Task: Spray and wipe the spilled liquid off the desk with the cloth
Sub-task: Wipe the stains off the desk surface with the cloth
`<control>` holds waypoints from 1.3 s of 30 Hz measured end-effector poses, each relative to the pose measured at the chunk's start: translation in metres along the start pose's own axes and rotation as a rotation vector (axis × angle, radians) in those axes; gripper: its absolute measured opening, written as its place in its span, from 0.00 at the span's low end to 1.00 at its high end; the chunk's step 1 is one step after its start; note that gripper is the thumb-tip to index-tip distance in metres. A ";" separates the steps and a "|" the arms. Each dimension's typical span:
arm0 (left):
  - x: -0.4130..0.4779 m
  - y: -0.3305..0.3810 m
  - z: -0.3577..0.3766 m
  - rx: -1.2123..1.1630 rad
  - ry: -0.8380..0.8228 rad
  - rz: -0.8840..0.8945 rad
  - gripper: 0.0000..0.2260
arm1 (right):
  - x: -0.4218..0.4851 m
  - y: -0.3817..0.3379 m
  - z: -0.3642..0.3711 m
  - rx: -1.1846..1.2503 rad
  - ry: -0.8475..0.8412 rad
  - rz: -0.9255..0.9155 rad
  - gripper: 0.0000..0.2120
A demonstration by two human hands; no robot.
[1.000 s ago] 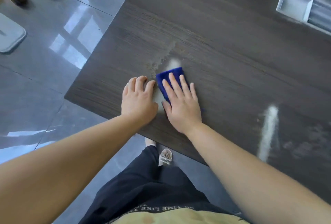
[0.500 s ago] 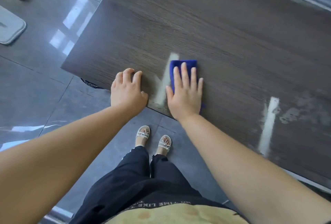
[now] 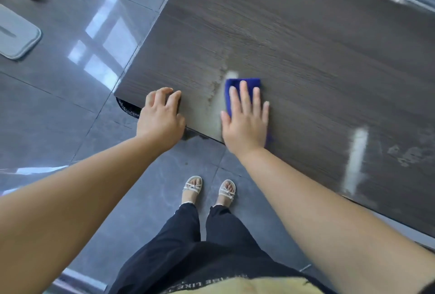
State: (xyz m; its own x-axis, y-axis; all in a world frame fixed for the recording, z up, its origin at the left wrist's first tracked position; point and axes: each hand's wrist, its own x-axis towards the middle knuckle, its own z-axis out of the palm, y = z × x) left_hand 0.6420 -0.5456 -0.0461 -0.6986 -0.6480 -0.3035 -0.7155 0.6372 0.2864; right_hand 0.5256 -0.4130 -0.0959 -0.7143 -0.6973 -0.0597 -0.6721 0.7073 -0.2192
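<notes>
The right hand (image 3: pixel 246 122) has slid the cloth (image 3: pixel 251 82) away from the left hand (image 3: pixel 161 117).

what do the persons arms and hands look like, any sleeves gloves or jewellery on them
Both are bare. The left hand and right hand wear no gloves, and no rings, watch or bracelet show at the fingers or wrists. The arms are uncovered all the way to the picture's edge, with no sleeve in view.

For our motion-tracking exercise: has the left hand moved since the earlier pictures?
Yes. The left hand has slid leftward along the desk edge, closer to its near corner.
</notes>
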 end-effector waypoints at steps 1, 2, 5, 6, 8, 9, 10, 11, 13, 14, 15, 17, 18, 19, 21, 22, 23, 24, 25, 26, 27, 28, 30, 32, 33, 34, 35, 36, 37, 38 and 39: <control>0.002 -0.003 -0.002 -0.010 0.005 -0.001 0.24 | 0.006 -0.021 0.004 -0.003 -0.005 -0.028 0.29; 0.003 -0.008 -0.004 -0.024 0.008 -0.004 0.24 | 0.008 -0.043 0.008 -0.009 -0.021 -0.067 0.29; 0.009 -0.010 -0.009 -0.061 0.010 0.026 0.24 | 0.006 -0.057 0.009 0.011 -0.113 -0.198 0.27; 0.011 -0.008 -0.010 -0.065 0.008 0.054 0.24 | 0.004 -0.046 0.006 0.020 -0.118 -0.265 0.26; 0.015 0.000 -0.010 -0.051 -0.014 0.118 0.23 | -0.008 -0.007 0.000 -0.009 -0.121 -0.340 0.25; 0.017 0.004 -0.009 -0.032 -0.029 0.146 0.23 | -0.014 0.016 -0.004 -0.028 -0.120 -0.307 0.26; 0.019 0.008 -0.007 -0.013 -0.046 0.160 0.23 | -0.021 0.040 -0.009 -0.035 -0.115 -0.232 0.26; 0.021 0.011 -0.006 0.011 -0.064 0.166 0.24 | -0.025 0.062 -0.017 -0.032 -0.122 -0.120 0.25; 0.023 0.015 -0.005 0.089 -0.108 0.165 0.25 | -0.023 0.093 -0.032 -0.030 -0.136 0.159 0.25; 0.023 0.016 -0.004 0.135 -0.126 0.172 0.26 | -0.014 0.100 -0.037 -0.036 -0.122 0.291 0.25; 0.023 0.017 -0.004 0.182 -0.142 0.184 0.28 | 0.000 0.100 -0.040 -0.025 -0.095 0.411 0.26; 0.024 0.018 -0.005 0.241 -0.166 0.210 0.29 | 0.038 0.081 -0.041 0.040 -0.032 0.628 0.27; 0.025 0.017 -0.005 0.251 -0.176 0.213 0.30 | 0.058 0.067 -0.039 0.068 -0.020 0.699 0.27; 0.026 0.016 -0.006 0.250 -0.185 0.212 0.30 | 0.077 0.051 -0.035 0.081 -0.020 0.718 0.28; 0.027 0.015 -0.007 0.225 -0.204 0.205 0.30 | 0.105 0.015 -0.026 0.045 -0.036 0.607 0.28; 0.029 0.013 -0.007 0.206 -0.206 0.201 0.30 | 0.111 -0.003 -0.021 0.015 -0.048 0.504 0.28; 0.029 0.012 -0.006 0.186 -0.202 0.196 0.30 | 0.110 -0.019 -0.015 -0.012 -0.062 0.390 0.28; 0.029 0.009 -0.007 0.164 -0.187 0.190 0.30 | 0.104 -0.033 -0.010 -0.027 -0.076 0.271 0.28; 0.028 0.008 -0.006 0.143 -0.175 0.185 0.29 | 0.090 -0.038 -0.007 -0.027 -0.093 0.156 0.28; 0.027 0.009 -0.005 0.121 -0.158 0.181 0.29 | 0.073 -0.036 -0.006 -0.013 -0.111 0.033 0.27; 0.025 0.009 -0.003 0.097 -0.138 0.169 0.28 | 0.052 -0.028 -0.007 0.007 -0.139 -0.105 0.27; 0.023 0.011 -0.003 0.070 -0.124 0.155 0.27 | 0.029 -0.012 -0.008 0.009 -0.164 -0.221 0.26; 0.019 0.017 -0.001 0.023 -0.113 0.129 0.27 | -0.008 0.036 -0.016 -0.011 -0.159 -0.282 0.26; 0.013 0.025 0.003 0.048 -0.127 0.166 0.28 | -0.025 0.086 -0.027 -0.029 -0.132 -0.097 0.26; 0.010 0.030 0.006 0.072 -0.132 0.215 0.28 | -0.027 0.099 -0.033 -0.022 -0.136 0.066 0.26; 0.006 0.035 0.010 0.085 -0.134 0.268 0.28 | -0.025 0.102 -0.035 -0.020 -0.117 0.238 0.26; 0.003 0.039 0.013 0.089 -0.140 0.301 0.28 | -0.018 0.094 -0.032 -0.020 -0.071 0.390 0.26; -0.001 0.045 0.018 0.089 -0.149 0.331 0.28 | -0.014 0.079 -0.027 -0.002 -0.016 0.524 0.26; -0.004 0.049 0.021 0.082 -0.150 0.350 0.29 | -0.009 0.059 -0.023 0.029 0.022 0.602 0.27; -0.006 0.053 0.024 0.065 -0.144 0.353 0.28 | -0.009 0.039 -0.015 0.044 0.035 0.609 0.28; -0.008 0.057 0.026 0.042 -0.131 0.352 0.28 | -0.013 0.024 -0.009 0.042 0.041 0.553 0.28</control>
State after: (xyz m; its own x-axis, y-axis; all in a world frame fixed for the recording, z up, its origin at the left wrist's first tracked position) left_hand 0.6069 -0.4929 -0.0504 -0.8929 -0.3292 -0.3073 -0.4289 0.8295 0.3576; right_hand 0.5169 -0.3859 -0.0921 -0.9659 -0.2182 -0.1392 -0.1876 0.9607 -0.2045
